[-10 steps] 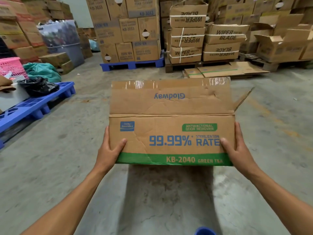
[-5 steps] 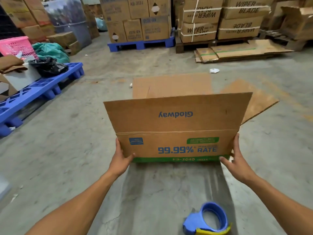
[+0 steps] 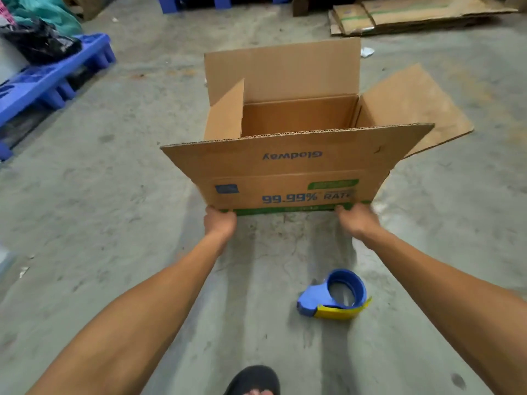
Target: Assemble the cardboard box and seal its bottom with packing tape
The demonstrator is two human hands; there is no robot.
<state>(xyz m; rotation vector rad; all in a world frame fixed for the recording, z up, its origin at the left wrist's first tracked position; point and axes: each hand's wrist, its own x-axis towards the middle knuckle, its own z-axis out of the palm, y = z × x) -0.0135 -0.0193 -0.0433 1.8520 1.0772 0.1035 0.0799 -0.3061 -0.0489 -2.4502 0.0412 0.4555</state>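
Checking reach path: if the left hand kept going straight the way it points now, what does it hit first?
The left hand already grips the cardboard box at its lower near edge, so it would meet the box's near wall at once. Depth beyond is unclear.

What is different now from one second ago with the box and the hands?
The cardboard box went down to the floor and now shows its open inside, flaps spread. The left hand and right hand slid down to its bottom edge. The tape dispenser came into view. Both hands stay on the box.
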